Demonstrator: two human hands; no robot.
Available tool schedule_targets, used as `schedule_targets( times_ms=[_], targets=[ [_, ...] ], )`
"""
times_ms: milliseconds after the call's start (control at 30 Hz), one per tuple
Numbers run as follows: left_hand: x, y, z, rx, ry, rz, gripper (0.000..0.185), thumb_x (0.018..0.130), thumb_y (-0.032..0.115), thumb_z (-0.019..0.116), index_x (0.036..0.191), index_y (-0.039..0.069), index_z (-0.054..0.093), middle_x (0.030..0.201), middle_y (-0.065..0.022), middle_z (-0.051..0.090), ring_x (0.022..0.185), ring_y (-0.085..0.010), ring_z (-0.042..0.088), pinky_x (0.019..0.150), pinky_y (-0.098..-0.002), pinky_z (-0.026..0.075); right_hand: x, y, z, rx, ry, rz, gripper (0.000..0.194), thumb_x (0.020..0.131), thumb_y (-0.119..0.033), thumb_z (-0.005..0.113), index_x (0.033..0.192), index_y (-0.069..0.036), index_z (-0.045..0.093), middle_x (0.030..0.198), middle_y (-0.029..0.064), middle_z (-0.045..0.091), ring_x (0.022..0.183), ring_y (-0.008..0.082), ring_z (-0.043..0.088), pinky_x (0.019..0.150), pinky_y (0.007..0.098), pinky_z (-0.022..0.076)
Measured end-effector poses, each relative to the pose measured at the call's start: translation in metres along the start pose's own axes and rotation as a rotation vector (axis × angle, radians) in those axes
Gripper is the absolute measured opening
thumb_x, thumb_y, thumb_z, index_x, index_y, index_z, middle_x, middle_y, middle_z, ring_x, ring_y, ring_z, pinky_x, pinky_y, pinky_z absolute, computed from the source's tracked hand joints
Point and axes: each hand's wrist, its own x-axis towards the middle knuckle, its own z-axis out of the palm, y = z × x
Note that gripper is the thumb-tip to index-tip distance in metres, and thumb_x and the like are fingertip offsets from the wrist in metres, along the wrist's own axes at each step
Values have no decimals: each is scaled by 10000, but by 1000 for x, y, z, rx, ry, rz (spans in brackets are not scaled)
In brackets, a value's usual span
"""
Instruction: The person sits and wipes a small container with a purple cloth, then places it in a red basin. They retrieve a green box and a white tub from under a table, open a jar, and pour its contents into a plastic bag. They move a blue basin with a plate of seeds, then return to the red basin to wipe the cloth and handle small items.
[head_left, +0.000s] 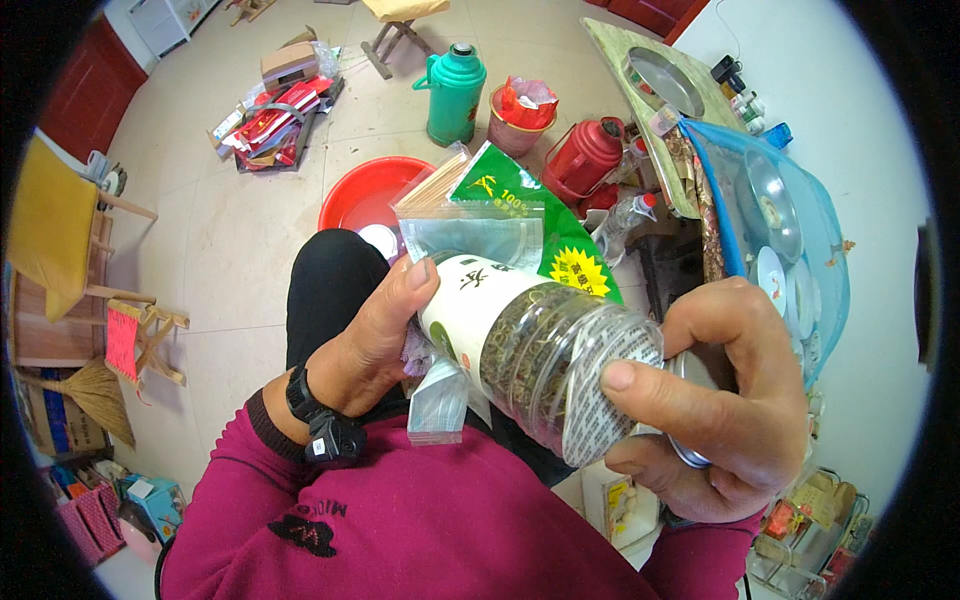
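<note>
My left hand is wrapped around the labelled base of a clear plastic jar, which is tilted with its mouth towards my right hand. Dark dried leaves, perhaps tea, show through the wall. A printed seal covers the mouth, and my right thumb presses on it. A silver metal lid is held in my curled right fingers. Behind the jar are packaged blue face masks, wooden sticks in clear plastic and a green printed bag. Another folded mask pack hangs below the jar.
A red basin stands on the floor ahead, near green and red thermos flasks and a lined bin. To the right, blue netting covers dishes. A yellow-covered chair stands left.
</note>
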Motion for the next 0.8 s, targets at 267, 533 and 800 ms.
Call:
schedule_targets(
  times_ms=[267, 533, 800],
  targets=[
    [1, -1, -23, -56, -93, -62, 888, 810, 775, 401, 1252, 12, 510, 1164, -188, 620, 1063, -335, 613, 968, -475, 468, 0, -9, 12, 36, 24, 108, 448, 636, -204, 795, 1061, -100, 696, 884, 122, 545, 706, 201, 516, 597, 296, 379],
    [0, -3, -15, -187, -165, -21, 897, 708, 687, 601, 1270, 3, 458, 1128, -158, 619, 1013, -278, 636, 921, -422, 505, 4, -9, 10, 130, -5, 50, 450, 597, -53, 780, 1036, -107, 700, 915, 114, 569, 721, 213, 543, 606, 311, 402],
    [-17, 17, 5, -189, -159, 94, 1080, 548, 613, 841, 1308, -7, 389, 1122, -126, 601, 984, -214, 645, 874, -356, 537, 5, -16, 21, 269, 219, -357, 492, 458, -113, 734, 946, -69, 691, 934, 176, 585, 728, 283, 556, 550, 339, 442]
  ],
)
